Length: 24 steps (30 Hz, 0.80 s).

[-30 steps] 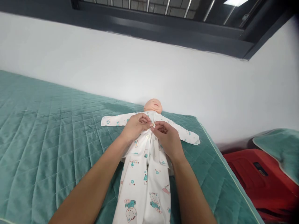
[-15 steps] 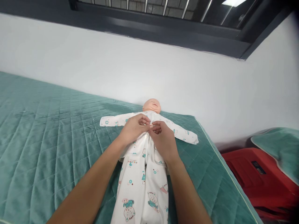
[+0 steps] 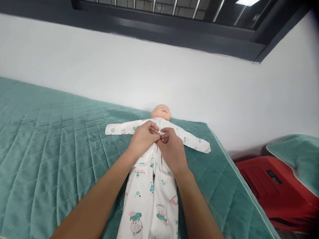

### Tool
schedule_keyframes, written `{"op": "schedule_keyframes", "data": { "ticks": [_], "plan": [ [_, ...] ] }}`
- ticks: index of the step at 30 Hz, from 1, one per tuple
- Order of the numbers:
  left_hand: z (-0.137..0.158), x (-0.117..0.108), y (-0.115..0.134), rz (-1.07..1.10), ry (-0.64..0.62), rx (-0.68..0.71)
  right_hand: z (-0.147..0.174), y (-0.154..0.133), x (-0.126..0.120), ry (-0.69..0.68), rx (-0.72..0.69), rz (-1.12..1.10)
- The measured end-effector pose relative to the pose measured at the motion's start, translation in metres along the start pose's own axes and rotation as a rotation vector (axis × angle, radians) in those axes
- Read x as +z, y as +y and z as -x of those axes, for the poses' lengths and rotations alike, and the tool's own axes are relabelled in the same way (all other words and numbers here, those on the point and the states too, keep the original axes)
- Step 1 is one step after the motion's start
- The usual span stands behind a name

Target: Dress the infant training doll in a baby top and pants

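A baby doll (image 3: pixel 160 112) lies on its back, its head close to the wall. It wears a white printed baby shirt (image 3: pixel 196 142) with both sleeves spread out, and white printed pants (image 3: pixel 142 199) below. My left hand (image 3: pixel 145 136) and my right hand (image 3: pixel 171 146) meet over the chest, fingertips pinching the shirt's front edges. A small white button (image 3: pixel 154 145) shows just below my fingers. Whatever button or fastening lies between the fingertips is hidden.
Beneath the doll spreads a green quilted bed cover (image 3: pixel 62 139), its edge running down the right side. Beyond that edge stands a red plastic chair (image 3: pixel 271 186) with green cloth (image 3: pixel 296 156) over it. The white wall (image 3: pixel 124 73) rises behind, under a dark window frame (image 3: pixel 159 30).
Both hands stay at the same spot on the shirt front, with only slight finger movement. The whole view has shifted very slightly.
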<state>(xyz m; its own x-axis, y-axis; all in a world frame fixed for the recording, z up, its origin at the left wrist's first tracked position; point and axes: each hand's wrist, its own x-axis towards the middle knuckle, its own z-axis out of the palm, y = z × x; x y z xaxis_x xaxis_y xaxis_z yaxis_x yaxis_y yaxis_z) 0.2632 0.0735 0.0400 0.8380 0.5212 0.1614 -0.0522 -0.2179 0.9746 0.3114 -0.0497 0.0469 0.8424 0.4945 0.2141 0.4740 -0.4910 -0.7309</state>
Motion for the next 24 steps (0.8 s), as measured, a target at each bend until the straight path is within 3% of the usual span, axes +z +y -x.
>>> {"op": "schedule_keyframes", "data": {
  "ticks": [15,24],
  "plan": [
    [-0.004,0.0003,-0.0098,0.124,-0.021,0.016,0.0013,0.0012,0.0016,0.02,-0.03,0.021],
    [-0.0043,-0.0065,-0.0033,-0.073,0.037,0.022,0.0027,0.0025,-0.0011,0.0,-0.024,-0.013]
  ]
}}
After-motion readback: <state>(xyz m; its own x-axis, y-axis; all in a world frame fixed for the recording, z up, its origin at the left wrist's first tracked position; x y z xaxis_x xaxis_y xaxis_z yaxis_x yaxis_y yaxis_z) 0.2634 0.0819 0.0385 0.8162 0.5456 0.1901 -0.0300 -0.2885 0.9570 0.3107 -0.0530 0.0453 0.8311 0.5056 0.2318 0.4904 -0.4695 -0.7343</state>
